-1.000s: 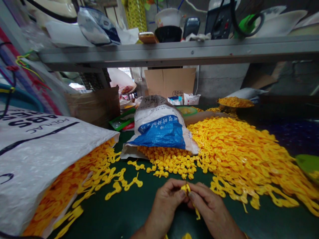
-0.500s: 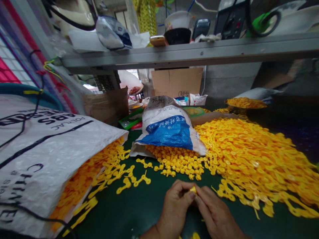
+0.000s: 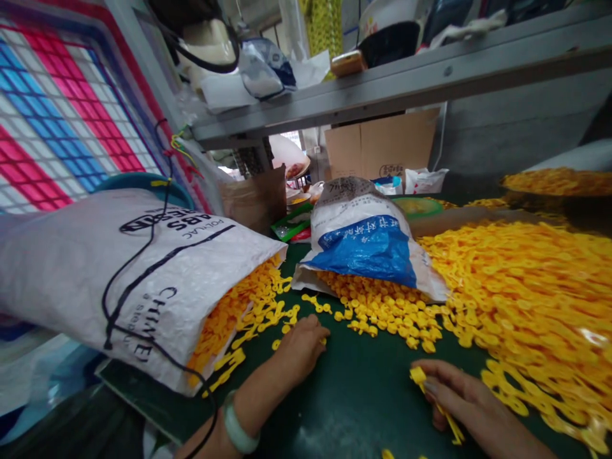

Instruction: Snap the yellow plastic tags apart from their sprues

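Observation:
My left hand (image 3: pixel 303 347), with a pale green bangle on the wrist, is over the table left of the middle. Its fingers are curled, and a bit of a small yellow plastic part (image 3: pixel 324 342) shows at the fingertips. To the right, my right hand (image 3: pixel 466 398) pinches a yellow plastic piece (image 3: pixel 418 376) between thumb and fingers; a thin stem hangs down from it. Ahead of the hands, small yellow parts (image 3: pixel 396 315) spill from a white and blue sack (image 3: pixel 366 248). Flat yellow linked pieces (image 3: pixel 262 312) lie just beyond my left hand.
A large white sack (image 3: pixel 191 274) of yellow pieces lies on the left, a black cable (image 3: pixel 157 347) across it. A big heap of yellow pieces (image 3: pixel 535 280) covers the right side. A grey shelf beam (image 3: pixel 382 86) crosses above the green table (image 3: pixel 354 395).
My hands, together at a small yellow piece before, are now apart. The left has gone left and forward; the right holds a stemmed yellow piece. The view has turned left.

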{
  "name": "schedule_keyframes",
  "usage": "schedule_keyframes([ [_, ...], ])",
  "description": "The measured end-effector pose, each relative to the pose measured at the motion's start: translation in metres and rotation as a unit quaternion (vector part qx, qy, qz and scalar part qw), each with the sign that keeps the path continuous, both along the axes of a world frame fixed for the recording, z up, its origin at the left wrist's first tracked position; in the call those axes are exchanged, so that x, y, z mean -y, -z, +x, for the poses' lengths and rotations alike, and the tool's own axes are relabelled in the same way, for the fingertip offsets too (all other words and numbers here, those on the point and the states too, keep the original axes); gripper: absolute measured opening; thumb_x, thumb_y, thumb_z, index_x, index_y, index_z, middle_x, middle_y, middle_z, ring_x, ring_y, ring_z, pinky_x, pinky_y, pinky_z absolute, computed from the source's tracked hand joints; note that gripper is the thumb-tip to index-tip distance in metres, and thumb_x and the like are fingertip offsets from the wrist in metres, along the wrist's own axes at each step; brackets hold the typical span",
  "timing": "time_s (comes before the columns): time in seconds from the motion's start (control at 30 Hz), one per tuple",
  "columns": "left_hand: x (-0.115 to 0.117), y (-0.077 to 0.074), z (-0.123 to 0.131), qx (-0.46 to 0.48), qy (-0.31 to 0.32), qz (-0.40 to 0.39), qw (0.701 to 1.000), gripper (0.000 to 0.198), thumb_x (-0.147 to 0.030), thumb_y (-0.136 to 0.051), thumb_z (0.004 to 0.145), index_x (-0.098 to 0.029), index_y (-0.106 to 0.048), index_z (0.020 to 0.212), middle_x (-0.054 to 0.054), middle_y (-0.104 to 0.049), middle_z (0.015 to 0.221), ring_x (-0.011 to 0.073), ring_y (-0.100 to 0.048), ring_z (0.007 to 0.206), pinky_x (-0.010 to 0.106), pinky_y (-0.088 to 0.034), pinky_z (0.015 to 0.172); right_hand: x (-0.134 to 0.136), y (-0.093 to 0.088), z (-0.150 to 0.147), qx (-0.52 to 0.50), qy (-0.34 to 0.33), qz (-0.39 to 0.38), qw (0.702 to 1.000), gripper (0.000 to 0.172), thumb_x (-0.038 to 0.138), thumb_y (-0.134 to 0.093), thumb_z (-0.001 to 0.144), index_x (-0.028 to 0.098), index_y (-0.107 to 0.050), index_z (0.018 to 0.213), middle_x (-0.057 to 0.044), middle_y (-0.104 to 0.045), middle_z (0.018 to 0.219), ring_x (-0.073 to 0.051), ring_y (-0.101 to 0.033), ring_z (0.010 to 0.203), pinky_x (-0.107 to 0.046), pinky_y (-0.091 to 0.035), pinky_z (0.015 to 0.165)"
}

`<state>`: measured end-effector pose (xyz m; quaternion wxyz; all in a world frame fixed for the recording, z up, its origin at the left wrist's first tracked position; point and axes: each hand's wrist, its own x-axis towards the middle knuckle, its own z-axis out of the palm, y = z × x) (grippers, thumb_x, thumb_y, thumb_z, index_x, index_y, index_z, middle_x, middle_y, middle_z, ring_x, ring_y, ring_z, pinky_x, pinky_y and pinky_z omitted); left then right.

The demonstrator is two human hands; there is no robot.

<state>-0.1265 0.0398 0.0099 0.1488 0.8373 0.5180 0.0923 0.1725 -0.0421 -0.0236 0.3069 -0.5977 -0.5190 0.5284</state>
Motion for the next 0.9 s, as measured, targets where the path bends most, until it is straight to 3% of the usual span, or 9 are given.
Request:
schedule_keyframes([
  [0.1,0.004,0.005,0.002,-0.01,0.003,0.003,1.0,0.021,-0.018,-0.05,0.085,-0.022,-0.065,0.099,0.005,-0.06,0.098,0.0194,-0.054,0.093,0.03,-0.041,0.083,-0.001,0.001,-0.002,-0.014,-0.006,0.005,1.0,0.046,0.052,-0.052,0.084,0.018,-0.062,0.113,0.003,-0.057,0.057,-0.015,-0.059,0.057,-0.023,-0.044,0.052],
  [0.27,0.005,-0.003,0.002,-0.025,0.006,0.007,1.0,0.024,-0.02,-0.058,0.081,-0.022,-0.064,0.104,0.007,-0.06,0.099,0.0234,-0.052,0.096,0.034,-0.039,0.084,0.0,-0.011,-0.008,-0.044,-0.035,0.004,0.998,0.042,0.05,-0.053,0.086,0.019,-0.061,0.113,0.003,-0.054,0.066,-0.013,-0.058,0.058,-0.022,-0.045,0.053],
  [0.47,0.009,-0.008,-0.008,-0.03,0.006,0.001,1.0,0.022,-0.011,-0.054,0.08,-0.022,-0.064,0.097,0.006,-0.062,0.095,0.0216,-0.053,0.092,0.032,-0.039,0.082,0.005,-0.02,-0.023,-0.026,-0.076,0.044,0.996,0.032,0.044,-0.054,0.088,0.024,-0.063,0.112,0.003,-0.057,0.071,-0.013,-0.057,0.061,-0.021,-0.045,0.053],
  [0.6,0.017,-0.004,0.0,-0.021,0.018,0.008,1.0,0.021,-0.011,-0.048,0.084,-0.021,-0.061,0.098,0.006,-0.061,0.098,0.0208,-0.052,0.092,0.032,-0.039,0.082,0.004,-0.022,-0.037,-0.07,-0.087,0.052,0.992,0.031,0.043,-0.053,0.089,0.023,-0.062,0.111,0.004,-0.056,0.07,-0.012,-0.057,0.061,-0.02,-0.045,0.053],
  [0.9,0.044,0.002,0.054,0.215,0.112,0.02,0.97,0.026,-0.01,-0.058,0.081,-0.023,-0.054,0.103,0.001,-0.058,0.093,0.0172,-0.052,0.088,0.028,-0.041,0.078,-0.011,-0.029,-0.044,-0.179,-0.013,0.036,0.983,0.034,0.042,-0.059,0.085,0.02,-0.059,0.111,0.002,-0.065,0.071,-0.015,-0.063,0.064,-0.024,-0.051,0.057],
])
